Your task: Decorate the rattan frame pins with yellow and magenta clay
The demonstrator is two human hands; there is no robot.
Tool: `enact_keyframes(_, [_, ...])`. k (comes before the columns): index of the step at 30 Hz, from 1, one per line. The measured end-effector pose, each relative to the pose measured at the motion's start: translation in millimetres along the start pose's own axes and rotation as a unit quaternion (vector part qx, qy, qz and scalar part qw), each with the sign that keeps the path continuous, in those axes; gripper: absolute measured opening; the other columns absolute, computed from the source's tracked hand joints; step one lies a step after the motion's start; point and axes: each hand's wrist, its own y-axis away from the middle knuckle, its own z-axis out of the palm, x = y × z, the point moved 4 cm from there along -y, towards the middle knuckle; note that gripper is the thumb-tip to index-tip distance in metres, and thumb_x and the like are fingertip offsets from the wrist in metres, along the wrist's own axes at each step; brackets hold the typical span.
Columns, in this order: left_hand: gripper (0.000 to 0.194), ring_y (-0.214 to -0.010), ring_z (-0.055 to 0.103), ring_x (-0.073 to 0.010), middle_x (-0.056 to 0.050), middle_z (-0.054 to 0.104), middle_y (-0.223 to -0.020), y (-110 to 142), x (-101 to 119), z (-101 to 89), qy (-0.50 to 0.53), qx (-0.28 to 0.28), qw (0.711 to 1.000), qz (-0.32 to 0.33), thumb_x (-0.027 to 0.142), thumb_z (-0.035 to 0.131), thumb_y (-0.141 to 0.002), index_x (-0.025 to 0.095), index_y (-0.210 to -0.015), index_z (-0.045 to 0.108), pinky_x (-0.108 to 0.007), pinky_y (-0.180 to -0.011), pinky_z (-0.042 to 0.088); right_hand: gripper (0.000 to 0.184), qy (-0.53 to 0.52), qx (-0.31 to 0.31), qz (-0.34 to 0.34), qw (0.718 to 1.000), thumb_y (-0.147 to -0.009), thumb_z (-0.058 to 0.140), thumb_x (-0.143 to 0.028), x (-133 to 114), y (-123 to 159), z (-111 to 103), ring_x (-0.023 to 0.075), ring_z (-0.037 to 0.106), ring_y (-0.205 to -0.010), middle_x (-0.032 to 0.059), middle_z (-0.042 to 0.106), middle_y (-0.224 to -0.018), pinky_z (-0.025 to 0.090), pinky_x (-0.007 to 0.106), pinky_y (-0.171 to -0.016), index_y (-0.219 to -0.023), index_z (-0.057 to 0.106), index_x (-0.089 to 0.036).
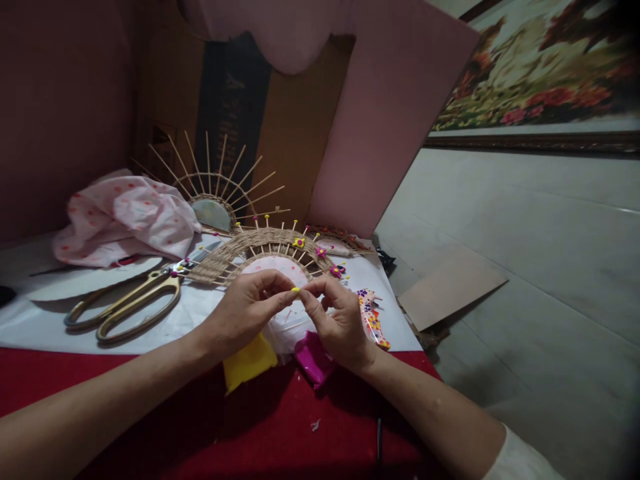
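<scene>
A small yellow lump of clay [295, 290] is pinched between the fingertips of my left hand [243, 310] and my right hand [343, 320], which meet over the table. Just beyond them stands a woven twine half-round [215, 262] with short sticks tipped in yellow and magenta beads. Small clay flowers, one of them yellow [299, 243], sit along its right side. Under my left hand lies a yellow packet [250, 363]. A magenta packet [314, 359] is below my right hand. White plastic between the packets is partly covered by my hands.
Large scissors [137, 300] lie at left beside a crumpled dotted cloth [130, 213]. Another stick-and-twine half-round [213, 210] leans at the back against a cardboard box [300, 127]. A flower-patterned piece [373, 320] is to the right. Red cloth [280, 433] covers the table's near side.
</scene>
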Motion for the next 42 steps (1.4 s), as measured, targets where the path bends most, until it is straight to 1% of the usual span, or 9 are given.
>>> enact_keyframes(3, [0.020, -0.063, 0.052, -0.0121, -0.002, 0.063, -0.070, -0.5, 0.3, -0.1, -0.001, 0.002, 1.000, 0.000, 0.032, 0.059, -0.079, 0.013, -0.076, 0.066, -0.023, -0.056, 0.040, 0.011, 0.000, 0.000, -0.003, 1.000, -0.087, 0.053, -0.022, 1.0, -0.1, 0.0, 0.0107, 0.051, -0.061, 0.0004, 0.058, -0.071, 0.040, 0.023, -0.051, -0.078, 0.059, -0.017])
enact_keyframes(6, [0.022, -0.060, 0.050, -0.0117, -0.002, 0.062, -0.068, -1.3, -1.5, -0.2, 0.008, 0.004, 1.000, -0.017, 0.034, 0.061, -0.077, 0.013, -0.075, 0.066, -0.023, -0.053, 0.039, 0.012, 0.004, 0.001, -0.003, 1.000, -0.086, 0.053, -0.022, 1.5, 0.4, 0.8, 0.0101, 0.049, -0.059, -0.0003, 0.057, -0.069, 0.039, 0.023, -0.050, -0.077, 0.058, -0.017])
enact_keyframes(12, [0.022, -0.058, 0.050, -0.0112, -0.002, 0.062, -0.067, -1.4, -4.2, 1.5, 0.089, -0.008, 0.993, -0.074, 0.034, 0.066, -0.072, 0.012, -0.075, 0.066, -0.023, -0.053, 0.040, 0.013, 0.007, 0.002, 0.005, 1.000, -0.085, 0.054, -0.022, 1.3, 1.7, 1.8, 0.0088, 0.046, -0.055, -0.0010, 0.056, -0.067, 0.037, 0.022, -0.049, -0.073, 0.057, -0.017])
enact_keyframes(19, [0.020, -0.055, 0.048, -0.0090, 0.000, 0.061, -0.064, -2.6, -7.8, -1.4, 0.169, 0.000, 0.978, -0.120, 0.031, 0.070, -0.068, 0.012, -0.071, 0.065, -0.021, -0.051, 0.039, 0.019, -0.026, -0.006, 0.037, 0.999, -0.092, 0.046, -0.026, 5.4, 1.8, 1.5, 0.0111, 0.052, -0.064, 0.0014, 0.059, -0.073, 0.042, 0.025, -0.058, -0.084, 0.060, -0.017])
enact_keyframes(23, [0.019, -0.055, 0.048, -0.0087, 0.001, 0.061, -0.064, -3.4, -10.7, -1.9, 0.177, -0.005, 0.976, -0.125, 0.030, 0.070, -0.068, 0.012, -0.071, 0.065, -0.021, -0.051, 0.039, 0.020, -0.027, -0.008, 0.048, 0.998, -0.092, 0.047, -0.029, 7.6, 2.5, 2.1, 0.0109, 0.051, -0.061, 0.0007, 0.057, -0.069, 0.041, 0.024, -0.055, -0.081, 0.059, -0.017])
enact_keyframes(27, [0.019, -0.054, 0.048, -0.0080, 0.001, 0.060, -0.063, -3.4, -12.8, -1.3, 0.189, -0.010, 0.973, -0.133, 0.030, 0.070, -0.068, 0.012, -0.071, 0.064, -0.021, -0.051, 0.039, 0.019, -0.022, -0.010, 0.033, 0.999, -0.089, 0.050, -0.028, 4.4, 1.9, 2.6, 0.0103, 0.049, -0.058, 0.0006, 0.057, -0.069, 0.039, 0.024, -0.053, -0.076, 0.058, -0.017])
enact_keyframes(34, [0.021, -0.054, 0.049, -0.0084, 0.000, 0.062, -0.063, -2.8, -17.0, -0.9, 0.198, -0.017, 0.968, -0.152, 0.031, 0.070, -0.068, 0.011, -0.071, 0.064, -0.021, -0.052, 0.039, 0.016, -0.016, -0.009, 0.019, 1.000, -0.087, 0.053, -0.026, 2.2, 1.4, 3.2, 0.0103, 0.049, -0.058, 0.0006, 0.058, -0.069, 0.038, 0.024, -0.051, -0.076, 0.059, -0.016])
enact_keyframes(39, [0.022, -0.053, 0.049, -0.0087, 0.000, 0.061, -0.061, -2.7, -18.0, 2.1, 0.197, -0.043, 0.967, -0.156, 0.033, 0.070, -0.069, 0.012, -0.067, 0.064, -0.021, -0.051, 0.039, 0.016, -0.012, -0.006, 0.011, 1.000, -0.088, 0.053, -0.025, 1.8, 1.5, 3.5, 0.0100, 0.049, -0.057, 0.0000, 0.057, -0.067, 0.038, 0.024, -0.051, -0.075, 0.058, -0.016])
enact_keyframes(42, [0.021, -0.052, 0.049, -0.0082, 0.000, 0.061, -0.060, -2.0, -18.4, 3.3, 0.204, -0.043, 0.965, -0.159, 0.033, 0.070, -0.069, 0.013, -0.067, 0.063, -0.021, -0.051, 0.039, 0.016, -0.014, -0.008, 0.015, 1.000, -0.088, 0.053, -0.025, 2.6, 1.8, 3.5, 0.0102, 0.049, -0.057, -0.0002, 0.057, -0.067, 0.038, 0.024, -0.051, -0.075, 0.058, -0.016])
